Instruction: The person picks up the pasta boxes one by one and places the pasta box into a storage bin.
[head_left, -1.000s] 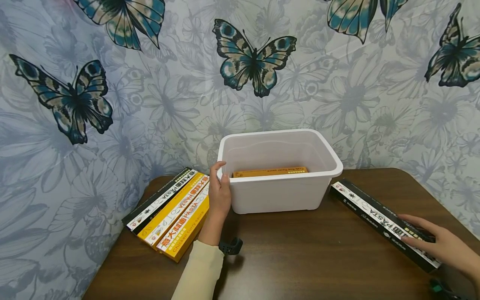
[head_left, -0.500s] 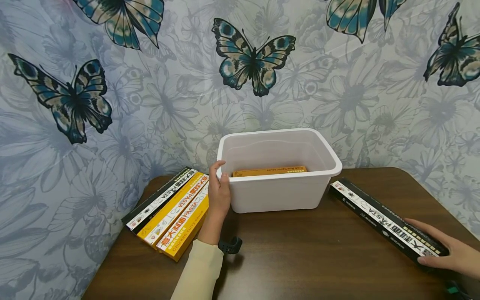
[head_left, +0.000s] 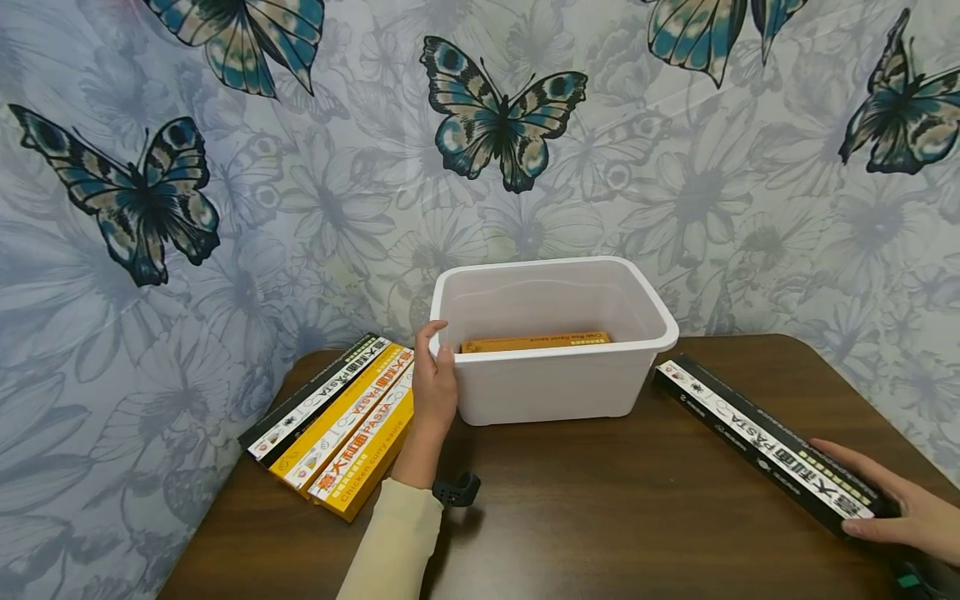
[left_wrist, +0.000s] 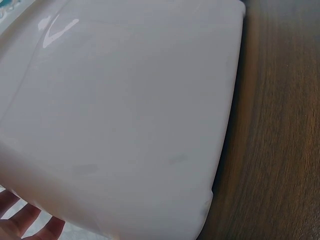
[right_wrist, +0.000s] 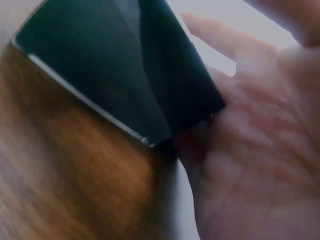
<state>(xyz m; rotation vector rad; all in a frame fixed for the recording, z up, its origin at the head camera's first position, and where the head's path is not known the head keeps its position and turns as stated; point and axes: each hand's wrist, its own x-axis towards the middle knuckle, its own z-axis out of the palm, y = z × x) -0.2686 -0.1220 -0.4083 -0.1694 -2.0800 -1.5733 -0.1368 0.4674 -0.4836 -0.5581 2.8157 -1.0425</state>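
My left hand (head_left: 435, 392) grips the left front rim of a white plastic bin (head_left: 551, 387), thumb on the front side. In the left wrist view the bin's wall (left_wrist: 125, 110) fills most of the picture, fingertips (left_wrist: 25, 220) showing at its lower left edge. Inside the bin lies an orange box (head_left: 536, 342), partly hidden by the front wall. At the right, a long black pasta box (head_left: 765, 446) lies slantwise on the table. Its near end is held between thumb and fingers of my right hand (head_left: 903, 504); up close, the box end (right_wrist: 105, 65) is dark and blurred.
Left of the bin, a black pasta box (head_left: 318, 400) and two yellow pasta boxes (head_left: 363, 454) lie side by side, partly behind my left forearm. A patterned wall covering (head_left: 330, 208) stands behind the brown table (head_left: 570, 508).
My right hand has slid from farther up the black pasta box to its near end and now holds it there. The left hand stays on the bin's rim.
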